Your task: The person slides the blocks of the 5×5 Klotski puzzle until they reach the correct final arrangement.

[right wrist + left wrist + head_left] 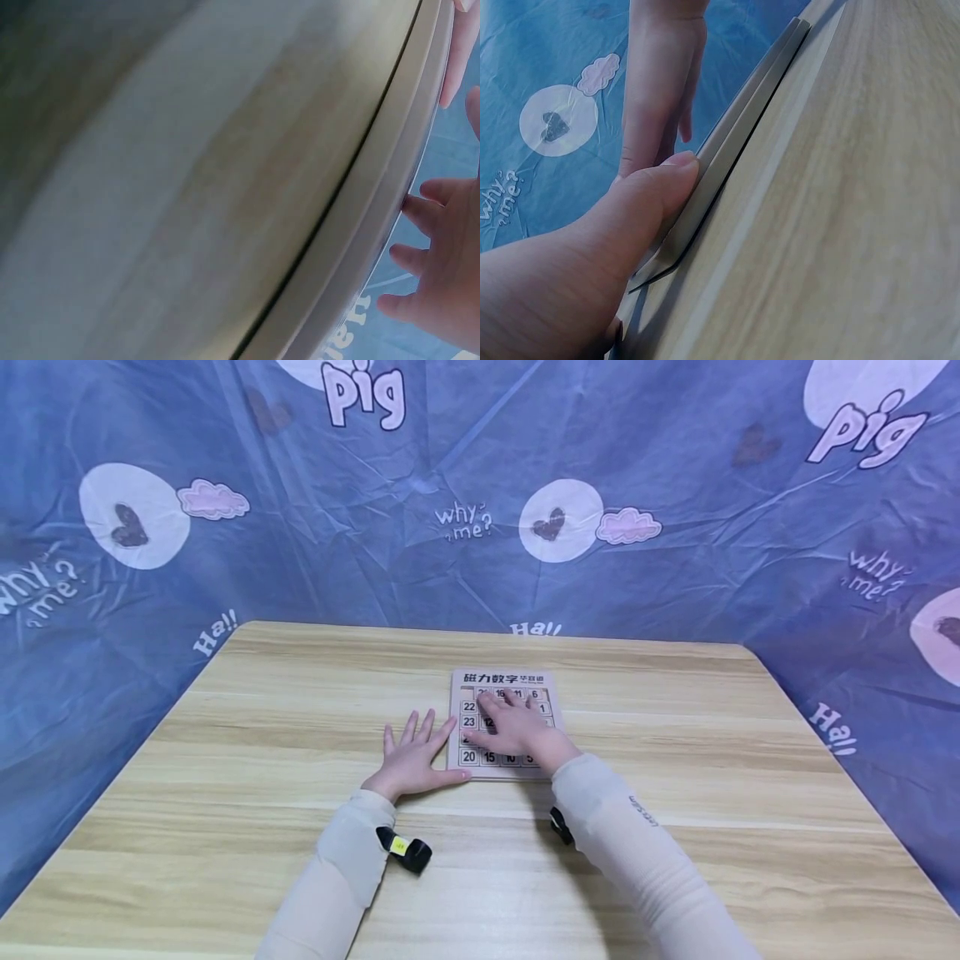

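Nearest us: left hand [416,764] fanned, clasping nothing, thumb resting on the number board [502,772] at its 7 o'clock corner. Board lies flat on the table [225,827], at our 12 o'clock. Near row of tiles [468,757] reads 20, 15, 10, 5. Farther: right hand [513,727], fingers spread over mid-board, clamped on nothing, apart from the left. Beyond: bare slot [468,694] at 11 o'clock; far row includes 16, 11, 6. Readable tiles seated, dropping by fives; we cannot tell how much arranging is left, middle tiles being covered.
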